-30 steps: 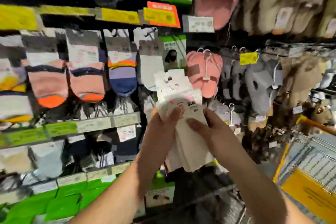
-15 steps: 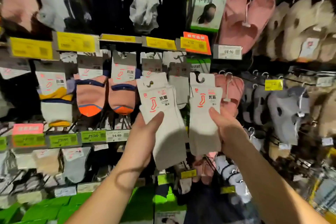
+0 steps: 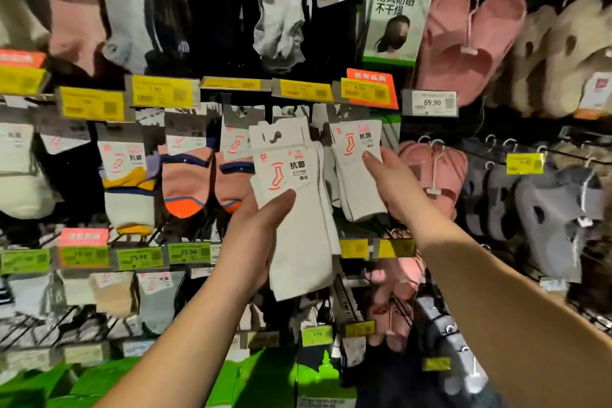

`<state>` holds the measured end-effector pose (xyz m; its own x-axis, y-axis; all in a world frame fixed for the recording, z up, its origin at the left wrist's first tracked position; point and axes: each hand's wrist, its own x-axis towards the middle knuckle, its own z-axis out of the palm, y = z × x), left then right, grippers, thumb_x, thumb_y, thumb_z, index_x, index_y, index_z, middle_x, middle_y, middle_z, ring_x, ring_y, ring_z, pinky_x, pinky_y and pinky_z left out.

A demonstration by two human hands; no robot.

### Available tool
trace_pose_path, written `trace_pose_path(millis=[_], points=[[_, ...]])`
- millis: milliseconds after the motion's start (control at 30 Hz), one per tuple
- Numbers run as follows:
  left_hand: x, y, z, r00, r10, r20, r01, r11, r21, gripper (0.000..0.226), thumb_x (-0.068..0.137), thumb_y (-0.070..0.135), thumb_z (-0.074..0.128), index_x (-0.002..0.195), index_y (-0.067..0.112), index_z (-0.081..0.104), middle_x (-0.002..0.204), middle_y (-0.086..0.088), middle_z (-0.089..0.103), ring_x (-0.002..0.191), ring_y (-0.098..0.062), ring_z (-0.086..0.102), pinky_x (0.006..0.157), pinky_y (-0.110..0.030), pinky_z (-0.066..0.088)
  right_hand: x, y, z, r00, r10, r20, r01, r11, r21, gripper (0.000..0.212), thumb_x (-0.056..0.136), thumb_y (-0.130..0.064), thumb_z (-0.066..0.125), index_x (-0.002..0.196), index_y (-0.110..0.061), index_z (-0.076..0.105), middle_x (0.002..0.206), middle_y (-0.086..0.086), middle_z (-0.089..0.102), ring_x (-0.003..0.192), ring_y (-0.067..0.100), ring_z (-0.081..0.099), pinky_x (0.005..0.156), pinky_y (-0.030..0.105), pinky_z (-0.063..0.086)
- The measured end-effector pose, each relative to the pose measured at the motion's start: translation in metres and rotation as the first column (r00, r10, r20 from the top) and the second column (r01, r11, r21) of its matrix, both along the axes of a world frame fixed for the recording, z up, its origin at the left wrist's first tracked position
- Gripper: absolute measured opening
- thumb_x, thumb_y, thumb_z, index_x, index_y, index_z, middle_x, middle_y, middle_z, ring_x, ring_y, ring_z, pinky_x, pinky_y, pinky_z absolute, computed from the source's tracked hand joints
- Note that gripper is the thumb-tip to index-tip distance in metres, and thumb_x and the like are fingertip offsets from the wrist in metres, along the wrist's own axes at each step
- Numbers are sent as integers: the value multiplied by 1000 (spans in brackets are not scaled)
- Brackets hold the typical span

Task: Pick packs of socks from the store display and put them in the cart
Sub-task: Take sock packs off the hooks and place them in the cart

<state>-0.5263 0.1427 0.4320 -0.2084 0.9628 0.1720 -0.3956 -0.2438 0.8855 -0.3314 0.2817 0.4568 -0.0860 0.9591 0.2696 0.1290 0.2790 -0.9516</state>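
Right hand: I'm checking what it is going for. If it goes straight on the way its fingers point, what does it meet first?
The right hand points up-left at the white sock pack hanging on the display; its fingertips seem to touch it already.

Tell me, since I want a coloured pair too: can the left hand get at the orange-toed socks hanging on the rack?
Probably not as things stand. The orange-toed socks hang unobstructed just left of the left hand, but that hand already has its grip on a white sock pack. It would likely need to hand that off first.
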Motion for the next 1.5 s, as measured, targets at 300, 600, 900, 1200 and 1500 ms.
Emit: trace_pose_path(millis=[300, 600, 900, 1200, 1500], points=[[-3, 0, 8, 1000, 9, -10, -9, 1000, 11, 34, 98, 0, 52, 126, 16, 61, 122, -7, 73, 116, -29, 68, 104, -49, 50, 5, 18, -9, 988, 31, -151, -43, 996, -75, 21, 103, -28, 54, 121, -21, 61, 117, 2, 74, 106, 21, 71, 96, 44, 55], [5, 6, 11, 999, -2, -33, 2, 1000, 3, 27, 97, 0, 54, 115, 17, 66, 103, 0, 78, 92, -17, 75, 75, -30, 60, -20, 50, -3, 979, -173, 110, 186, 976, -117, 62, 93, -50, 58, 136, -6, 50, 127, 16, 63, 116, 33, 60, 85, 34, 45], [11, 7, 9, 999, -19, -33, 19, 1000, -23, 28, 98, 1, 54, 117, 19, 65, 110, -1, 77, 99, -18, 74, 84, -33, 60, -24, 71, -1, 895, -153, 419, 258, 944, -207, 85, 100, -59, 40, 156, 1, 18, 159, 20, 33, 142, 38, 38, 107, 38, 37], [6, 7, -1, 1000, -10, -25, 9, 998, -62, 37, 98, 2, 55, 133, 12, 59, 122, -8, 73, 116, -28, 68, 103, -46, 51, -18, -16, -5, 948, -258, 185, 241, 964, 109, 29, 101, -42, 49, 113, -16, 56, 111, 2, 60, 100, 19, 57, 77, 31, 42], [20, 15, -10, 997, -27, -65, 25, 999, -35, 35, 97, 0, 58, 130, 9, 57, 117, -11, 74, 106, -25, 72, 84, -32, 60, -35, -106, -37, 998, 43, -42, -39, 995, 96, 21, 95, -28, 67, 109, -14, 62, 86, 1, 64, 77, 4, 60, 74, 18, 47]])
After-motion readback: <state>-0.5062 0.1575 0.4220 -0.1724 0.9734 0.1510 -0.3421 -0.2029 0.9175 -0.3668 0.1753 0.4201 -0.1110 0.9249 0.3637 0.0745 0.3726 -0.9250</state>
